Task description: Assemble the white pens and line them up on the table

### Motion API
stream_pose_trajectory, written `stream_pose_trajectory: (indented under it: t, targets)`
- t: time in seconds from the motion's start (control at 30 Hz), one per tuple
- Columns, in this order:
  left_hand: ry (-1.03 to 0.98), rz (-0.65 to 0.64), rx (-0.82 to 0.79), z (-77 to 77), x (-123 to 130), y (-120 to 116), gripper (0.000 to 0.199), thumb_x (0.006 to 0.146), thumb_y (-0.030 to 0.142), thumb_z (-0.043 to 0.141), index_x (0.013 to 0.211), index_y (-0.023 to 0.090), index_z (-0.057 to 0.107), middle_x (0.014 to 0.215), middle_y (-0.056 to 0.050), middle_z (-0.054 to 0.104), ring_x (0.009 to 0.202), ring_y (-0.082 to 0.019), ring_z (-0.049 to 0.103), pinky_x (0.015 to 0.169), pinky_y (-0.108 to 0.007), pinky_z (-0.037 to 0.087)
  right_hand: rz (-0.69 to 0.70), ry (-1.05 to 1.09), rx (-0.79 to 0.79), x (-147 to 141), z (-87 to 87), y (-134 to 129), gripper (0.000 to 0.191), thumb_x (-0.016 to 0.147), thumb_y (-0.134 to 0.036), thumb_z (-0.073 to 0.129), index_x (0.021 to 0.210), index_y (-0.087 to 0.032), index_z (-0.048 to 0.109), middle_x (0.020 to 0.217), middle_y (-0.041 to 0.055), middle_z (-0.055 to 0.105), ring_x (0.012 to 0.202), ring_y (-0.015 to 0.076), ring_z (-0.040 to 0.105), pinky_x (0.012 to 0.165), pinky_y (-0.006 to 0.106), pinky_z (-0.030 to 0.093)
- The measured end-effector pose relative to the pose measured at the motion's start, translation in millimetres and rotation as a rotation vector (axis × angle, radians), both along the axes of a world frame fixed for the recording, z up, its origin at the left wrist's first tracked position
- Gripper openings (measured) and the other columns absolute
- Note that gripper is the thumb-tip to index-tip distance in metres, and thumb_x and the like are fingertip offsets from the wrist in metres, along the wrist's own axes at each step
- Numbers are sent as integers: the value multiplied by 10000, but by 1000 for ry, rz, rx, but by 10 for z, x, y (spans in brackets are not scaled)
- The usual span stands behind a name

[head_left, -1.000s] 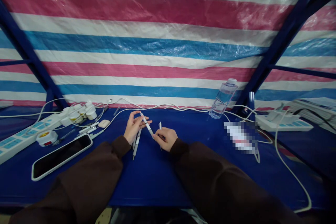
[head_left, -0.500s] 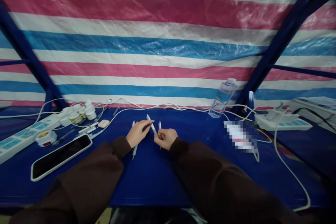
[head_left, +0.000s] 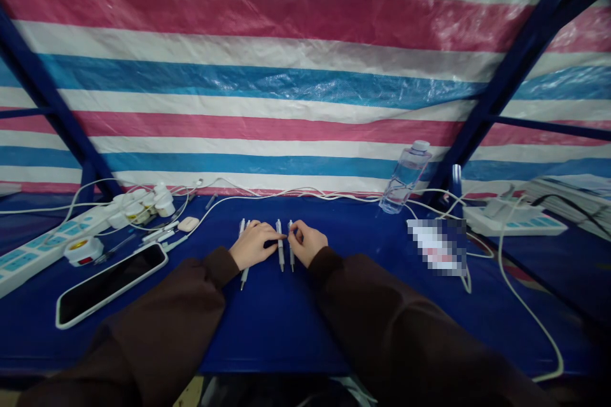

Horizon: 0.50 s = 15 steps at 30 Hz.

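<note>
On blue table (head_left: 267, 331), partly beneath half-open left hand (head_left: 254, 247): slanted pens (head_left: 245, 276), bunched. Left fingertips at middle pen (head_left: 280, 257), grip unclear. Alongside, right pen (head_left: 292, 259); both already laid out near-parallel, apart. Right hand (head_left: 311, 245): fingers curled, hold unclear.

Wears a dark-brown left sleeve (head_left: 162, 318) toward eight o'clock and a matching right sleeve (head_left: 396, 318) toward four — both long, loose and softly creased. Narrows at the wrists into a snug left cuff (head_left: 221, 267) and right cuff (head_left: 326, 264).
</note>
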<state>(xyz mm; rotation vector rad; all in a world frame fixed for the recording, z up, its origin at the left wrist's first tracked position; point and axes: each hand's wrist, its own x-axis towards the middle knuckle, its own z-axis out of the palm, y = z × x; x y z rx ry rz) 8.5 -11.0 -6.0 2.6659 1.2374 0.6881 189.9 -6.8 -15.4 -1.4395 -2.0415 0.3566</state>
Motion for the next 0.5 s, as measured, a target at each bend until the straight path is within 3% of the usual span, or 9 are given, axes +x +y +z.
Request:
stream_pose_trajectory:
  t: [0.17,0.5]
  targets:
    - [41,-22,-10,38,22,-50,373,775,218,507,1126,272,619,959,-41,667,913,-207,574,760,-329,311,-19,-85,-93,12,-10,54,297,789,-248,490,1069,-238,588,771,-3,641,725,142,579,609,231,336]
    - [91,-15,6,58,32,-88,389,750,285,553,1133,266,615,1011,-49,601,898,-210,549,781,-328,332,-12,-141,-76,13,-68,94,308,815,-266,471,1088,-270,612,869,10,656,779,156,597,632,238,367]
